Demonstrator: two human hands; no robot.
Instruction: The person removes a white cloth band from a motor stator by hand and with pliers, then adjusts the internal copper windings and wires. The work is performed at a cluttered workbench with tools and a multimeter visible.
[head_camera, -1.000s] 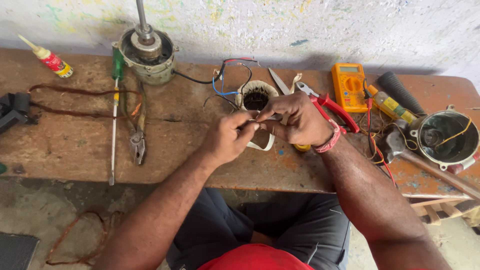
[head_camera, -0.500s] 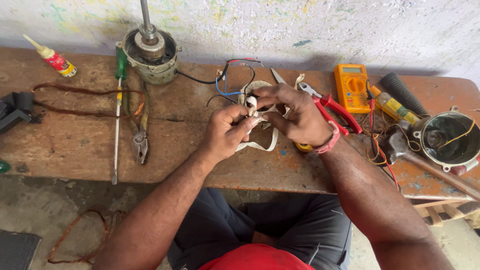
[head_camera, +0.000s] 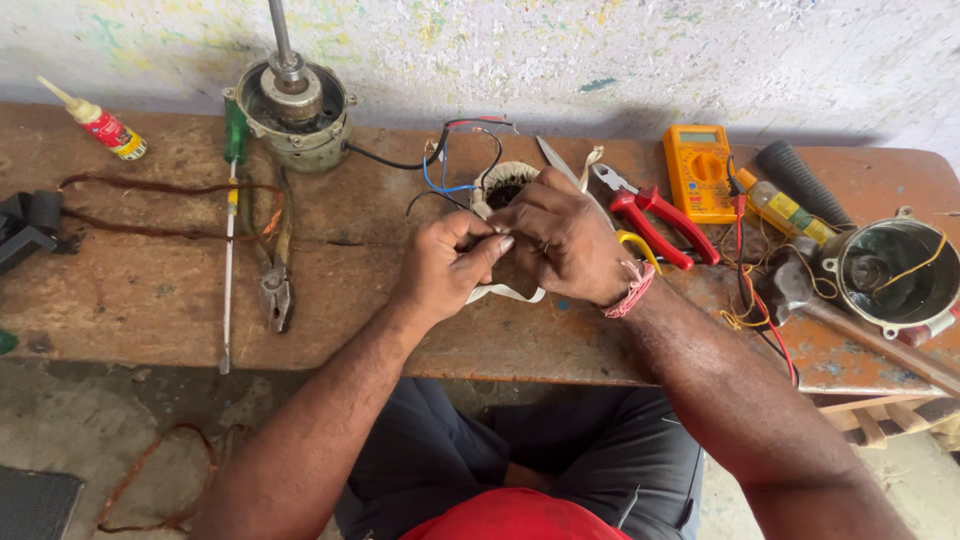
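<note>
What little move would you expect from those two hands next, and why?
Probably drawing the white strip snug: both the left hand and right hand pinch it at the ring-shaped winding, and a loop hangs slack beneath them.

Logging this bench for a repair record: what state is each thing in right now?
Left hand: pinching white tape.
Right hand: closed over the stator coil.
Motor: upright, shaft up, cover off.
Motor housing: open, lying mouth up.
Red-handled cutters: lying flat.
Pliers: lying flat, jaws shut.
Screwdriver: lying flat.
Multimeter: face up.
Glue bottle: on its side.
</note>
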